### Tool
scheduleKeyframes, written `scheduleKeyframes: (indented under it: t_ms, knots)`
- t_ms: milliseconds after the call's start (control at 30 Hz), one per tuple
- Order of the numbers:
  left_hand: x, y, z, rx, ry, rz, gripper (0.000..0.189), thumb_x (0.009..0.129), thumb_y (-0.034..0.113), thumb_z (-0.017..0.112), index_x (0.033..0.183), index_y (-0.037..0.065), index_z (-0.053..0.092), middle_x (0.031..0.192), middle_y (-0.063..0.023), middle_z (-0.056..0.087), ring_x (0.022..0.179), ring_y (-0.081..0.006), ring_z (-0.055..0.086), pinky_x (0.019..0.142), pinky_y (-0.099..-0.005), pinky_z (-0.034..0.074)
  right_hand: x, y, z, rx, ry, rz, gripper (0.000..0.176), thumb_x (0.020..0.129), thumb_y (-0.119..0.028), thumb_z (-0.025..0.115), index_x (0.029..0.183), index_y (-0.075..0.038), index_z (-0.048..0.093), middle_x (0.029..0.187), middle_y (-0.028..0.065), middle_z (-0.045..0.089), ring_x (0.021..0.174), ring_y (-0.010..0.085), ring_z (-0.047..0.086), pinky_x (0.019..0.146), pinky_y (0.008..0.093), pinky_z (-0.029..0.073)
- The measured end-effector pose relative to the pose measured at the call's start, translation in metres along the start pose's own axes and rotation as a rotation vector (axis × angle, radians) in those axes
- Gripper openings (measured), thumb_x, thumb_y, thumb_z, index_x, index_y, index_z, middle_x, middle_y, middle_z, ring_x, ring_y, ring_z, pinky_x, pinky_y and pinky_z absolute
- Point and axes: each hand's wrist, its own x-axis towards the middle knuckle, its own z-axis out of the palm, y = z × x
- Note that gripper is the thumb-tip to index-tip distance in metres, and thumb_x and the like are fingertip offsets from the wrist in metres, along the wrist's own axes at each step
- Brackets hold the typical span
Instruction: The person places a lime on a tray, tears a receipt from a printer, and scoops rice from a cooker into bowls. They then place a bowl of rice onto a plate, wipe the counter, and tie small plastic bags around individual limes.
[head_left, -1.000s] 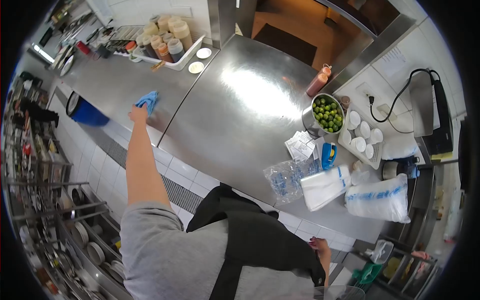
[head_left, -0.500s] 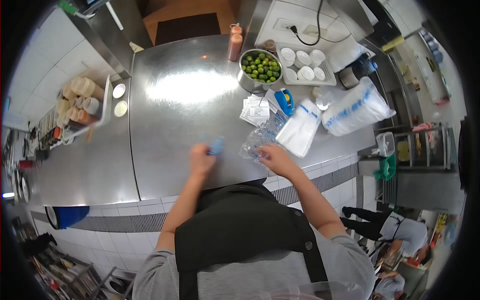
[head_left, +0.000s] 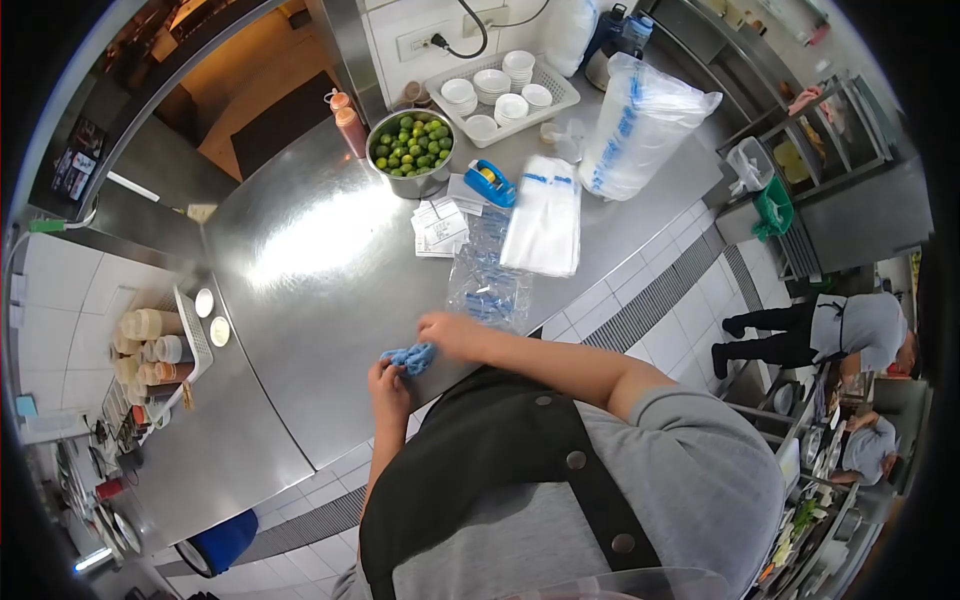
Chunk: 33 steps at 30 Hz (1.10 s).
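A crumpled blue cloth (head_left: 410,358) is bunched between my two hands, just over the steel counter (head_left: 300,330) near its front edge. My left hand (head_left: 388,388) pinches it from the lower left. Across my body reaches my right hand (head_left: 450,336), its curled fingers gripping the cloth's upper right side; the fingertips are partly hidden. Just beyond the right hand lie clear plastic bags with blue print (head_left: 490,285). A stack of white plastic bags (head_left: 543,225) sits beside them, next to a blue tape dispenser (head_left: 490,183) and printed paper slips (head_left: 438,228).
A metal pot of green limes (head_left: 410,150) stands at the back beside sauce bottles (head_left: 347,125). Farther right are a tray of small white bowls (head_left: 505,97) and a large plastic-wrapped bundle (head_left: 640,125). A rack of sauce containers (head_left: 155,345) is at left. Another person (head_left: 845,335) stands at far right.
My right hand has left the clear bags and come across to the blue cloth at my left hand. My view has turned, and the clear bags now lie flatter.
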Motion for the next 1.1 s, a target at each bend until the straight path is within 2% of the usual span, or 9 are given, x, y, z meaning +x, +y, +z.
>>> scheduleKeyframes:
  t_ms: [200, 333, 467, 600, 667, 800, 933, 967, 1100]
  knots:
    - [0.019, 0.057, -0.012, -0.016, -0.052, -0.173, 0.025, 0.077, -0.010, 0.063, 0.094, 0.005, 0.072, 0.102, -0.0156, 0.056, 0.095, -0.0319, 0.059, 0.087, -0.0403, 0.051, -0.093, 0.118, -0.108, -0.114, 0.661, 0.327, 0.030, 0.082, -0.005, 0.062, 0.111, -0.003, 0.067, 0.116, 0.0171, 0.060, 0.111, 0.0346, 0.056, 0.099, 0.0414, 0.046]
    - [0.062, 0.097, 0.006, -0.221, 0.066, -0.258, 0.020, 0.078, -0.001, 0.071, 0.097, 0.005, 0.074, 0.092, -0.0121, 0.053, 0.087, -0.0266, 0.057, 0.083, -0.0378, 0.049, -0.140, 0.165, -0.145, -0.301, 0.469, 0.525, 0.032, 0.079, -0.012, 0.072, 0.110, -0.002, 0.067, 0.115, 0.0146, 0.059, 0.112, 0.0318, 0.054, 0.099, 0.0409, 0.046]
    - [0.140, 0.152, 0.006, -0.051, 0.243, -0.072, 0.021, 0.075, 0.006, 0.079, 0.096, 0.005, 0.074, 0.093, -0.0116, 0.056, 0.089, -0.0279, 0.058, 0.084, -0.0375, 0.050, -0.123, 0.174, -0.177, -0.428, 0.224, 0.376, 0.025, 0.079, -0.018, 0.075, 0.100, -0.006, 0.067, 0.102, 0.0075, 0.061, 0.105, 0.0286, 0.055, 0.089, 0.0430, 0.048]
    - [0.190, 0.225, 0.039, -0.145, 0.181, 0.183, 0.028, 0.072, 0.014, 0.084, 0.097, 0.006, 0.073, 0.106, -0.0139, 0.062, 0.101, -0.0314, 0.061, 0.091, -0.0390, 0.050, -0.058, 0.140, -0.221, -0.460, 0.420, 0.242, 0.020, 0.081, -0.023, 0.073, 0.092, -0.008, 0.065, 0.096, 0.0065, 0.059, 0.102, 0.0278, 0.056, 0.084, 0.0436, 0.047]
    - [0.206, 0.255, 0.070, -0.136, 0.118, 0.203, 0.066, 0.062, 0.015, 0.090, 0.123, 0.007, 0.066, 0.109, -0.0153, 0.062, 0.106, -0.0331, 0.060, 0.092, -0.0407, 0.050, -0.027, 0.121, -0.245, -0.337, 0.455, 0.199, 0.021, 0.082, -0.026, 0.072, 0.090, -0.008, 0.064, 0.095, 0.0071, 0.059, 0.101, 0.0279, 0.057, 0.082, 0.0440, 0.047]
    - [0.262, 0.264, 0.123, -0.289, 0.245, 0.004, 0.059, 0.070, 0.003, 0.080, 0.126, 0.002, 0.062, 0.107, -0.0154, 0.067, 0.102, -0.0286, 0.065, 0.089, -0.0356, 0.051, 0.017, 0.096, -0.273, -0.365, 0.476, 0.037, 0.016, 0.082, -0.018, 0.072, 0.088, -0.007, 0.061, 0.094, 0.0091, 0.057, 0.097, 0.0294, 0.057, 0.082, 0.0454, 0.046]
    - [0.309, 0.256, 0.091, -0.521, 0.352, 0.039, 0.043, 0.076, -0.005, 0.065, 0.118, 0.003, 0.065, 0.097, -0.0178, 0.071, 0.092, -0.0295, 0.070, 0.084, -0.0348, 0.053, 0.020, 0.048, -0.313, -0.205, 0.618, -0.103, 0.027, 0.083, -0.018, 0.071, 0.106, -0.006, 0.064, 0.119, 0.0107, 0.058, 0.112, 0.0304, 0.056, 0.089, 0.0456, 0.044]
    - [0.313, 0.268, 0.069, -0.534, 0.455, 0.133, 0.034, 0.075, -0.009, 0.060, 0.106, 0.000, 0.069, 0.094, -0.0174, 0.072, 0.093, -0.0248, 0.070, 0.084, -0.0316, 0.053, 0.014, 0.032, -0.326, -0.206, 0.646, -0.033, 0.047, 0.083, -0.020, 0.073, 0.126, -0.007, 0.060, 0.134, 0.0119, 0.054, 0.121, 0.0305, 0.052, 0.097, 0.0452, 0.042]
    - [0.314, 0.290, 0.000, -0.776, 0.331, 0.204, 0.038, 0.075, -0.017, 0.055, 0.109, -0.005, 0.068, 0.105, -0.0132, 0.072, 0.100, -0.0197, 0.069, 0.089, -0.0290, 0.053, 0.000, -0.008, -0.365, -0.156, 0.814, -0.187, 0.062, 0.082, -0.021, 0.077, 0.138, -0.008, 0.053, 0.136, 0.0135, 0.052, 0.123, 0.0307, 0.053, 0.103, 0.0455, 0.040]
